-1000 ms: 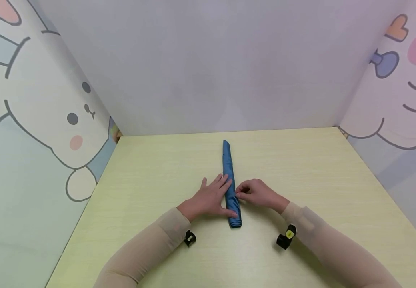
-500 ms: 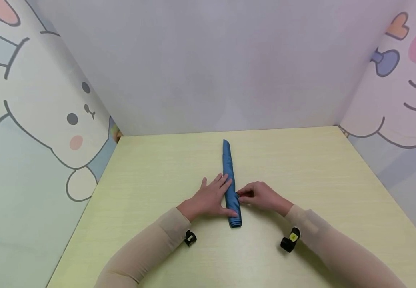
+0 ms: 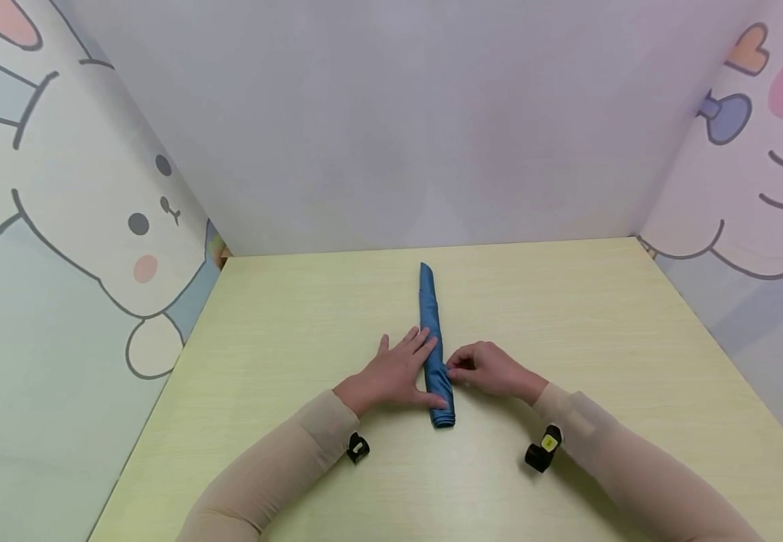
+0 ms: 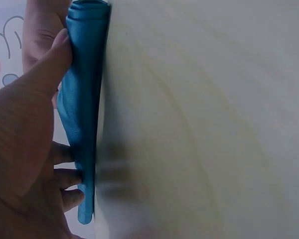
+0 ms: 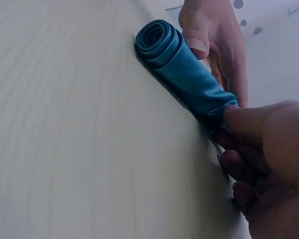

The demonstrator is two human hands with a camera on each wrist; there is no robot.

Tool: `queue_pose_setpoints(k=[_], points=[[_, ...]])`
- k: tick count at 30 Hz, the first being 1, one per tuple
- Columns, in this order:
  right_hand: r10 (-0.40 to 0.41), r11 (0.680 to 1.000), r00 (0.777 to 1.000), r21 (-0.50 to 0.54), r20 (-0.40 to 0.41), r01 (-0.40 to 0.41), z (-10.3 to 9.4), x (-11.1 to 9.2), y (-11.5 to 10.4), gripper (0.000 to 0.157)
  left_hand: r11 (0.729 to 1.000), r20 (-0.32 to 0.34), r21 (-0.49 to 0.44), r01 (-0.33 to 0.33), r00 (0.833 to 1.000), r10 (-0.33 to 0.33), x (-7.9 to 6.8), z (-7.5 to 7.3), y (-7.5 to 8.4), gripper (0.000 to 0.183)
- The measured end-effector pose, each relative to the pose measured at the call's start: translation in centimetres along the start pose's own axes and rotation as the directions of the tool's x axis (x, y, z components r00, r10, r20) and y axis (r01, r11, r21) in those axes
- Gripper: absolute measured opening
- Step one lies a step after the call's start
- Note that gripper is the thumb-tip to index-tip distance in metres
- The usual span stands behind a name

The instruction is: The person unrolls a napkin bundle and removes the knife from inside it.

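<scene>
A rolled blue cloth (image 3: 435, 370) lies near-to-far on the table (image 3: 297, 324). The left hand (image 3: 394, 373), fingers spread, rests on it from the left; the right hand (image 3: 489, 369) pinches its right side.

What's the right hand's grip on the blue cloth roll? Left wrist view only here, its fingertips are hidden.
Observer: The right hand pinches cloth between thumb and finger at the side of the blue cloth roll; right wrist view shows it.

Operator: Near end, top of my view: what's its face like?

Observer: Layers wound in a spiral, also from right wrist.

Operator: Does the far end overhang the table?

Observer: No. Head view: it stops short of the back edge of the table.
</scene>
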State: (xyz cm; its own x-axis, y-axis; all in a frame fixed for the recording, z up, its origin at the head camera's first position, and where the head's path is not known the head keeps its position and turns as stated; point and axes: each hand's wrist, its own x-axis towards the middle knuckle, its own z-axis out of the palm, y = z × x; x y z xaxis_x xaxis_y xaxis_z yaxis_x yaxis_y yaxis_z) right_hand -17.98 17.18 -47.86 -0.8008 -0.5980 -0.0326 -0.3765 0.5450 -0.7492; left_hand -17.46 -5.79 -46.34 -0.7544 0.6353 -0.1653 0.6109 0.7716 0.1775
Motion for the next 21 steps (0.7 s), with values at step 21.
queue_pose_setpoints(k=[21], points=[[-0.019, 0.997, 0.997, 0.079, 0.071, 0.013, -0.46, 0.18, -0.16, 0.009, 1.0, 0.018, -0.012, 0.002, 1.0, -0.002, -0.07, -0.09, 0.0, 0.118]])
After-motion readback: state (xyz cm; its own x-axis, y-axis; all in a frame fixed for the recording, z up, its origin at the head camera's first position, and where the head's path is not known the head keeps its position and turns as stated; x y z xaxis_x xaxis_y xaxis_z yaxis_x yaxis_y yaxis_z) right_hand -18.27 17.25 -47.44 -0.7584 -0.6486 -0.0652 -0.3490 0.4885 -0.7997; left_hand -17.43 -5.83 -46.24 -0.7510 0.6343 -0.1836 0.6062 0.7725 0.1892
